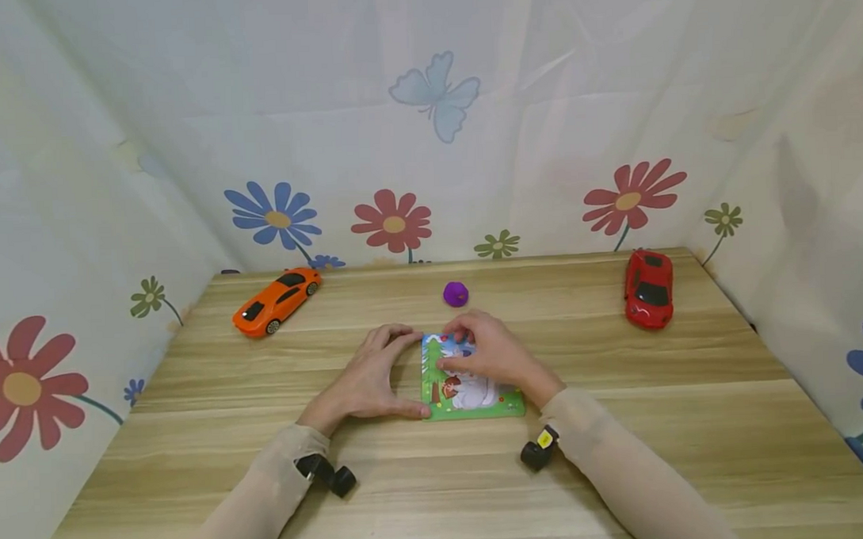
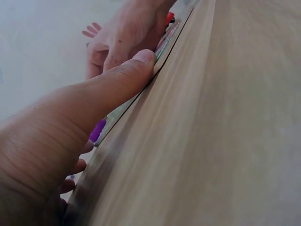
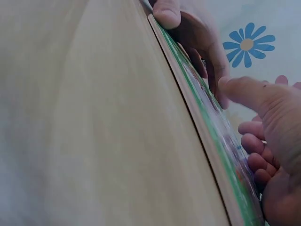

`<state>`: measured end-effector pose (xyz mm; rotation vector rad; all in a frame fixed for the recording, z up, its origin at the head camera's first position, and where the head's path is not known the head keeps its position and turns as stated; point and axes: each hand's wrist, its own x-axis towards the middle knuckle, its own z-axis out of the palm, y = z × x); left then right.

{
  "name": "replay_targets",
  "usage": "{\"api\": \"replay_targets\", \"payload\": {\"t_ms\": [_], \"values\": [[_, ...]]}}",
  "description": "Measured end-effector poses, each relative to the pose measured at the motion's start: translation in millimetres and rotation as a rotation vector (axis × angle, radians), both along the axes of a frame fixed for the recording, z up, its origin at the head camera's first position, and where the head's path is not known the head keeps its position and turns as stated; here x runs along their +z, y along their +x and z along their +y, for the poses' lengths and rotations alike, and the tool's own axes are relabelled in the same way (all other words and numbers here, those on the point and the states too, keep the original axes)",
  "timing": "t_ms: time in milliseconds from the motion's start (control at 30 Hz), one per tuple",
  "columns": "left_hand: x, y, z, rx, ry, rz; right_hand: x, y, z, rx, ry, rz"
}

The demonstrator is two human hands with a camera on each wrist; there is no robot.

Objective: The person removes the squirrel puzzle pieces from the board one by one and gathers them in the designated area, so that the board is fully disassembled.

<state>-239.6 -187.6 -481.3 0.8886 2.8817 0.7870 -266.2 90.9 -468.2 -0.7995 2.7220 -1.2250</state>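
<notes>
A small flat picture board (image 1: 443,408), printed with a white animal and a green tree, lies on the wooden table. In the right wrist view its pale wooden edge (image 3: 190,108) shows under the green border. My left hand (image 1: 367,375) holds the board by its left side, thumb at the near corner and fingertips at the far corner. Over the board's upper right part is my right hand (image 1: 495,350), its fingers loosely bent and the thumb apart from them, with nothing seen between. It covers part of the picture.
Behind the board sits a small purple object (image 1: 456,294). An orange toy car (image 1: 279,301) stands at the back left, a red toy car (image 1: 649,289) at the back right. A flower-printed white curtain (image 1: 442,166) borders the wooden table (image 1: 425,500).
</notes>
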Motion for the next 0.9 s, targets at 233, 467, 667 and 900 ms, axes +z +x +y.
{"api": "replay_targets", "payload": {"t_ms": [233,467,667,900], "values": [[0.1,-0.5,0.1,0.002,-0.011,0.001,-1.8,0.8,-5.2,-0.023,0.064,0.035],[-0.8,-0.7,-0.4,-0.009,-0.011,0.005,-2.6,0.9,-6.3,-0.031,0.079,0.044],[-1.8,-1.3,-0.9,-0.006,-0.018,-0.003,-0.9,2.4,-7.7,-0.047,0.081,0.023],[-0.6,-0.6,-0.2,-0.001,-0.02,-0.015,2.6,1.7,-9.5,-0.055,0.114,-0.022]]}}
